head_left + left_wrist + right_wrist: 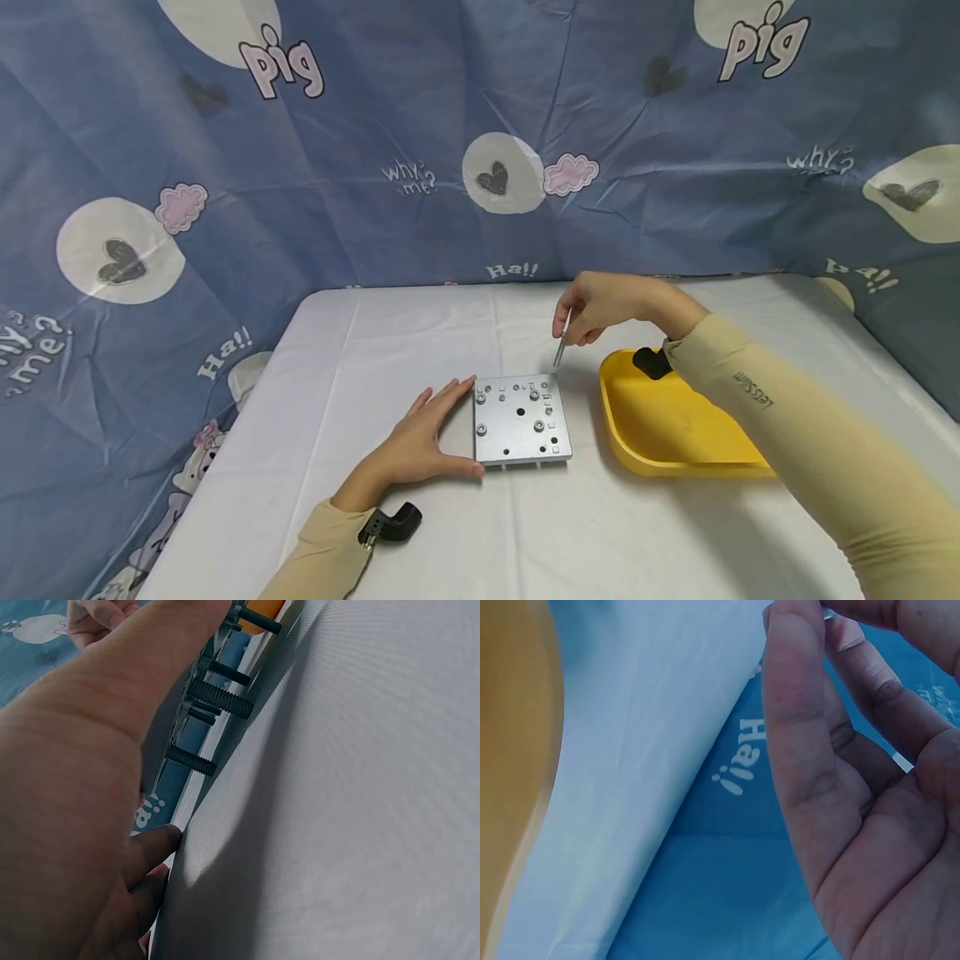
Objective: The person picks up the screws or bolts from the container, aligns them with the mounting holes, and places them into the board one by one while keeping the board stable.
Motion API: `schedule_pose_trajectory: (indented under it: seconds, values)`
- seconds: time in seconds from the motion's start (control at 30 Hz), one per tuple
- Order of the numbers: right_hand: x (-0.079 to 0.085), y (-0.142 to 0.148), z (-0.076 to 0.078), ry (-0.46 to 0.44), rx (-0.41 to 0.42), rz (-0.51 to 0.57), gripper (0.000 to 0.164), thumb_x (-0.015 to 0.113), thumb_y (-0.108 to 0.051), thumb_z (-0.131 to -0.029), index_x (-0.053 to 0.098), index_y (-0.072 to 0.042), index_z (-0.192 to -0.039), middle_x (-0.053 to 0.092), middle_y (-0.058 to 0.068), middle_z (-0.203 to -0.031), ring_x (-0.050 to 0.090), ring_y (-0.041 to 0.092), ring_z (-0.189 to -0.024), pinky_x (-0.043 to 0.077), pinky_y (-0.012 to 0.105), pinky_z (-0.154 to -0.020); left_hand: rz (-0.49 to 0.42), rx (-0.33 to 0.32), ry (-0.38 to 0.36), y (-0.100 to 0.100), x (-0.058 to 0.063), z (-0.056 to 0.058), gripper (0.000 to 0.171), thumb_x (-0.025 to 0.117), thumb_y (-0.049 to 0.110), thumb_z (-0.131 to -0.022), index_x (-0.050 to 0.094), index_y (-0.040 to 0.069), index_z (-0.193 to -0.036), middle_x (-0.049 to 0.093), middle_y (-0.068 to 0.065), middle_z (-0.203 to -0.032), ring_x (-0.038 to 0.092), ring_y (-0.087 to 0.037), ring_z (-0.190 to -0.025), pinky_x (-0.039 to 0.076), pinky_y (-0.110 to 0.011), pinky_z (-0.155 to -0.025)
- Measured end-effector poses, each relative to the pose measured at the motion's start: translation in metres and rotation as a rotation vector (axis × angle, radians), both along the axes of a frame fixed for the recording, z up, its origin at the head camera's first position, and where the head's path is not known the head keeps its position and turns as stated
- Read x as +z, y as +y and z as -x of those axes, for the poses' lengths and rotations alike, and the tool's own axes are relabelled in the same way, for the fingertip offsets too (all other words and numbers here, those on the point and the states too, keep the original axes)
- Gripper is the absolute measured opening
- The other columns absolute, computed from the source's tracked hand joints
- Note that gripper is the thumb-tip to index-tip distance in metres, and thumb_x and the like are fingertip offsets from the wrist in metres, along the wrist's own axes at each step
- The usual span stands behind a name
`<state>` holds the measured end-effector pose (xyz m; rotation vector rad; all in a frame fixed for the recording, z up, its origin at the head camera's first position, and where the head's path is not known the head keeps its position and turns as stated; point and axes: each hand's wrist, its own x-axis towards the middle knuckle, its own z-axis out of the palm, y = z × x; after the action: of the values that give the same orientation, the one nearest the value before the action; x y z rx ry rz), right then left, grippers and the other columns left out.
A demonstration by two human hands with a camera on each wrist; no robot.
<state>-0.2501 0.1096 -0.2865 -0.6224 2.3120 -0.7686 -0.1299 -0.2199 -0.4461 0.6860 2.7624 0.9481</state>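
A square silver metal plate (517, 437) stands raised on the table, with several bolts, holes and small fittings on its top. Threaded bolt shanks (221, 699) stick out of its underside in the left wrist view. My left hand (423, 446) lies spread along the plate's left side, thumb at the near corner and index finger at the far one. Above the far right corner, my right hand (600, 304) pinches slim silver tweezers (559, 350) that point down. Most of the tweezers is hidden by the fingers in the right wrist view.
A yellow bin (618, 442) stands right of the plate, partly under the right forearm. White cloth (420, 342) covers the table. A blue printed curtain (420, 225) hangs behind the table's far edge and down its left side.
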Motion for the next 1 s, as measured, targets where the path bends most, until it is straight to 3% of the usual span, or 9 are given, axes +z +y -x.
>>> schedule_pose_trajectory:
  seconds: [0.63, 1.0]
  values:
    - [-0.031, -0.055, -0.012, -0.081, 0.147, -0.041, 0.009, 0.076, -0.006, -0.092, 0.079, -0.004, -0.100, 0.076, 0.001, -0.081, 0.067, 0.007, -0.072, 0.064, 0.023, -0.075, -0.005, 0.000, -0.013, 0.000, 0.001, 0.000, 0.132, 0.097, 0.061, -0.069, 0.024, 0.026, -0.173, 0.031, -0.004, -0.178, 0.023, -0.029, -0.168, 0.005, -0.055, -0.140]
    - [-0.035, -0.064, -0.015, -0.090, 0.146, -0.064, 0.006, 0.076, -0.010, -0.095, 0.080, -0.007, -0.098, 0.074, 0.000, -0.078, 0.068, 0.008, -0.071, 0.063, 0.021, -0.071, -0.002, -0.002, -0.015, 0.001, 0.002, -0.001, 0.133, 0.098, 0.059, -0.068, 0.024, 0.026, -0.173, 0.031, -0.004, -0.178, 0.024, -0.028, -0.168, 0.005, -0.054, -0.140]
